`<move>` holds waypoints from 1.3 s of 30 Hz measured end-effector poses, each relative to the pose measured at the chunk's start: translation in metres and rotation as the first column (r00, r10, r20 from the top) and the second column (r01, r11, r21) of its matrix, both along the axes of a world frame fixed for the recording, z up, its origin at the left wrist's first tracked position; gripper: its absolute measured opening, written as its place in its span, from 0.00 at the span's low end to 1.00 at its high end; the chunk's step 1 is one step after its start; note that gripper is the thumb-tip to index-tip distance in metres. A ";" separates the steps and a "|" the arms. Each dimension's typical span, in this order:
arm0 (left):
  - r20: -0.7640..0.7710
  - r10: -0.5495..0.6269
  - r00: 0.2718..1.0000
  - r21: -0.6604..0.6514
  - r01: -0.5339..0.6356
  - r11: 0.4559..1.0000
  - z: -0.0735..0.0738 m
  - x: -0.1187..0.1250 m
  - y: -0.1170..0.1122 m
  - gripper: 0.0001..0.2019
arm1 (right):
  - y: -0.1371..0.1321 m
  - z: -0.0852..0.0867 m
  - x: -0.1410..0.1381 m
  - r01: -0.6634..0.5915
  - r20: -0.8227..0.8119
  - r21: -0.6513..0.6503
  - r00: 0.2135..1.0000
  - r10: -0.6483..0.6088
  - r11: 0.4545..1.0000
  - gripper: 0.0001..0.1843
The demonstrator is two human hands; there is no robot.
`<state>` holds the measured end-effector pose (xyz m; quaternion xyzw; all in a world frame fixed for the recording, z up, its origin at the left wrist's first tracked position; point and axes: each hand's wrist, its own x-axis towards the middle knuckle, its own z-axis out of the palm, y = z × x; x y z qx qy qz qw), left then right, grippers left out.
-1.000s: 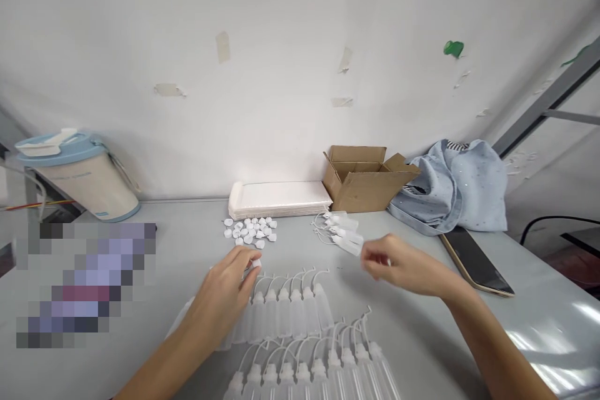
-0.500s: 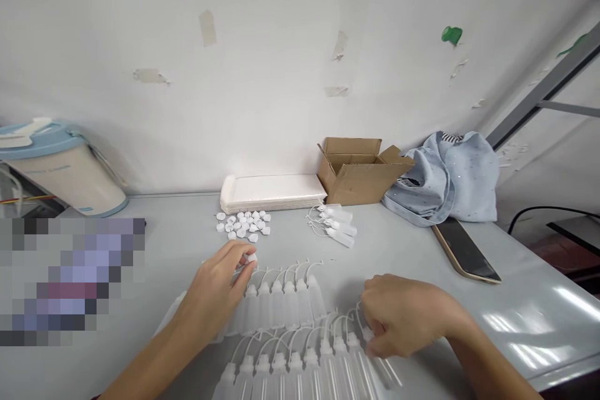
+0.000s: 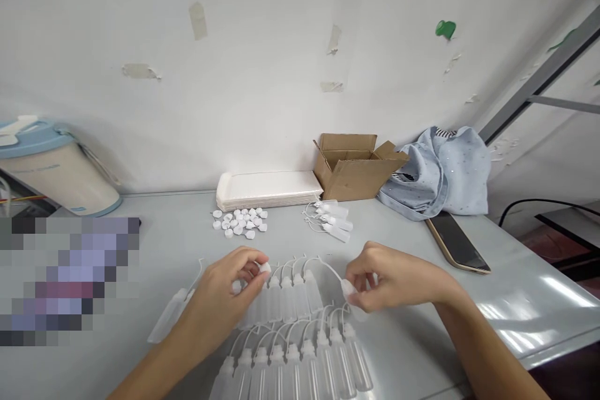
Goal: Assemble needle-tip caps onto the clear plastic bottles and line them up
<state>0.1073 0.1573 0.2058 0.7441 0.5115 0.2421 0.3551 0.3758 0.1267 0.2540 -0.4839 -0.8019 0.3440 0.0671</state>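
My left hand (image 3: pixel 225 294) pinches a small white cap (image 3: pixel 265 267) between thumb and fingertips, above the far row of bottles. In my right hand (image 3: pixel 398 278) is a translucent plastic squeeze bottle (image 3: pixel 348 289), gripped near its neck, its thin white tube curving up to the left. Two rows of similar bottles lie on the table: a far row (image 3: pixel 299 297), partly hidden by my left hand, and a near row (image 3: pixel 293 378). One more bottle (image 3: pixel 166 320) lies left of my left wrist. Beyond my left hand is a pile of loose white caps (image 3: pixel 239 223).
Several small bottles (image 3: pixel 338 225) lie before an open cardboard box (image 3: pixel 351 180). A stack of white trays (image 3: pixel 269 190) rests against the wall. To the right are a light blue cloth bag (image 3: pixel 464 175) and a phone (image 3: pixel 459 242); a large cup (image 3: pixel 60 175) stands left.
My right hand has lifted a bottle from the right end of the near row and moved away and left with it. My left hand, still pinching the cap, has shifted slightly right.
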 end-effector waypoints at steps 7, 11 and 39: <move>0.222 -0.098 0.970 -0.222 0.148 0.964 0.014 0.014 -0.022 0.10 | -0.001 -0.011 -0.022 0.014 -0.201 0.144 0.979 0.016 0.989 0.09; 0.330 -0.129 0.935 -0.196 0.202 0.959 0.012 0.015 -0.026 0.11 | -0.007 -0.019 -0.039 -0.005 -0.177 0.210 0.983 0.043 0.978 0.10; 0.474 -0.192 0.859 0.074 0.178 0.981 0.012 0.012 -0.028 0.06 | -0.018 -0.026 -0.054 -0.022 -0.133 0.343 0.988 0.072 0.939 0.14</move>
